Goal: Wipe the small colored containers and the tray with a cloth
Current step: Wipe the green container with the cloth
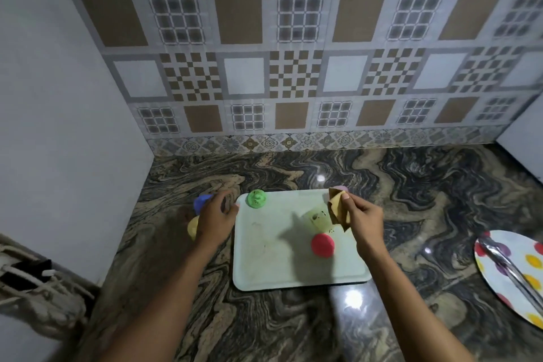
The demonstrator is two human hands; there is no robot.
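A pale rectangular tray [279,267] lies on the marbled counter. On it stand a green container [256,199] at the far left corner, a red container [322,245] near the middle right, and a pale yellow-green container [317,218] behind the red one. A pink container [341,188] peeks out at the tray's far right edge. A blue container [202,202] and a yellow container [193,226] sit on the counter left of the tray. My left hand [216,219] hovers over the tray's left edge with loosely curled fingers, holding nothing. My right hand [363,220] pinches a tan cloth [338,209] above the tray.
A spotted plate [523,288] with a metal utensil [511,270] lies at the right edge. A pale rope-like bundle [35,288] sits at lower left. A tiled wall [293,67] closes the back, and a plain wall [58,97] the left.
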